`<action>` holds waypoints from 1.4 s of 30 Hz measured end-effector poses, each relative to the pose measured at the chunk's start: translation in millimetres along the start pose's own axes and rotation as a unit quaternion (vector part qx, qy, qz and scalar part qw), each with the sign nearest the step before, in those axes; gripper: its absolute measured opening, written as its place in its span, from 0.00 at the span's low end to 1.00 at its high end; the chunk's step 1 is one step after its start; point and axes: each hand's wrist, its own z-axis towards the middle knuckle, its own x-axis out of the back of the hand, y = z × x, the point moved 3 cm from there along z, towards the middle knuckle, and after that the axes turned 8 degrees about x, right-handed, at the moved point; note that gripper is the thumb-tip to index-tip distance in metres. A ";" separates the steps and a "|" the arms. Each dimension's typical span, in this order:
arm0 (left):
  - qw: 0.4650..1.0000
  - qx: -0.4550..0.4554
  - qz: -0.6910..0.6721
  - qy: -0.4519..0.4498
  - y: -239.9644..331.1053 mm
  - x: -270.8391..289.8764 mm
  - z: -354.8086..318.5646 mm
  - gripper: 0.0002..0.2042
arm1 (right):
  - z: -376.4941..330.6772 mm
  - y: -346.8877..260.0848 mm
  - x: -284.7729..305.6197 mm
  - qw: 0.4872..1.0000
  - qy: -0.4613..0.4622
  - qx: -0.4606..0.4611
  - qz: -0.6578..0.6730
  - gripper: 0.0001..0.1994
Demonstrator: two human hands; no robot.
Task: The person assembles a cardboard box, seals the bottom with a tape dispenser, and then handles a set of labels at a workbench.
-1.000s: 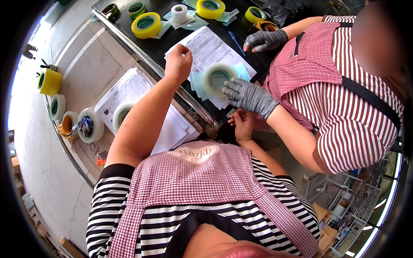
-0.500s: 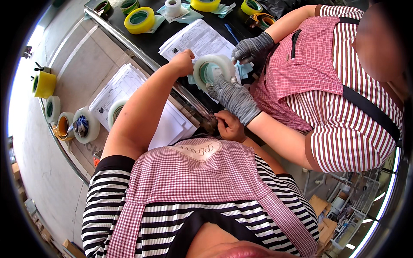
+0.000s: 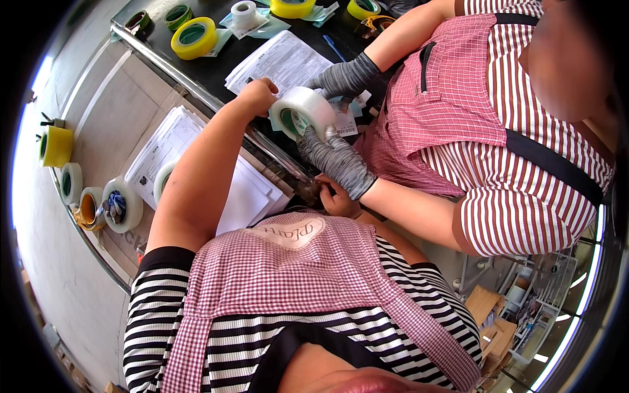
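Observation:
My left hand (image 3: 257,97) is curled closed at the lower edge of a stack of printed sheets (image 3: 282,60), just left of a wide roll of clear tape (image 3: 313,108). Whatever its fingers hold, if anything, is too small to make out. A co-worker in grey gloves holds that roll, one gloved hand (image 3: 334,157) at its near side, the other (image 3: 344,80) behind it. Low by the table's metal rail (image 3: 275,150), my right hand (image 3: 339,196) has curled fingers, and what is in them is hidden. Beneath the roll lie pale blue pieces with a printed label (image 3: 344,121).
Yellow tape rolls (image 3: 194,38) and a small white roll (image 3: 243,14) stand on the black table. A blue pen (image 3: 334,48) lies near the co-worker. More papers (image 3: 164,150) and tape rolls (image 3: 124,206), one with a glove inside, lie on the brown surface at left.
The co-worker's far gloved hand has moved left, behind the clear roll. The roll has tilted, showing more of its outer side. The whole view has shifted slightly; my hands keep similar positions.

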 end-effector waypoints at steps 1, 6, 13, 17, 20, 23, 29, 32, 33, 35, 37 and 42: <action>1.000 0.000 -0.014 -0.006 -3.3 1.5 3.0 0.16 | -0.8 -0.8 -1.0 1.000 0.006 -0.001 0.004 0.12; 0.999 0.020 -0.016 -0.023 -4.5 0.0 6.8 0.16 | -9.0 4.6 -0.2 0.998 0.013 0.003 -0.063 0.12; 1.000 -0.004 0.000 -0.029 -2.4 -3.0 8.5 0.18 | -30.3 24.8 12.0 0.935 0.012 -0.016 -0.355 0.16; 1.000 -0.019 -0.004 -0.022 -14.3 -2.4 18.7 0.19 | -44.7 39.9 17.9 0.886 -0.008 -0.043 -0.463 0.13; 0.999 -0.022 0.003 -0.023 -8.6 -4.6 13.7 0.20 | -52.6 45.9 20.3 0.879 0.007 -0.079 -0.471 0.12; 1.000 -0.020 -0.003 -0.022 -11.8 -3.8 14.6 0.22 | -55.7 54.3 21.5 0.882 0.033 -0.112 -0.457 0.10; 0.999 -0.017 -0.030 -0.039 -10.9 -3.5 11.5 0.23 | -55.1 68.8 22.7 0.918 0.169 -0.233 -0.274 0.07; 0.999 -0.032 -0.020 -0.032 -6.6 -3.6 4.2 0.21 | -46.5 64.2 20.6 0.909 0.282 -0.301 -0.062 0.05; 0.999 -0.034 -0.016 -0.032 -7.4 -4.0 7.3 0.20 | -42.5 59.9 18.7 0.895 0.318 -0.311 0.008 0.04; 0.999 -0.035 -0.014 -0.027 -14.5 -2.5 13.0 0.18 | -26.4 37.5 20.2 0.887 0.338 -0.301 0.093 0.03; 0.999 -0.035 -0.013 -0.022 -13.2 -3.4 11.1 0.17 | -24.5 33.6 20.0 0.881 0.351 -0.290 0.126 0.03; 0.998 -0.052 -0.017 -0.022 -14.6 -3.5 14.3 0.16 | -23.1 30.2 16.0 0.888 0.343 -0.275 0.135 0.05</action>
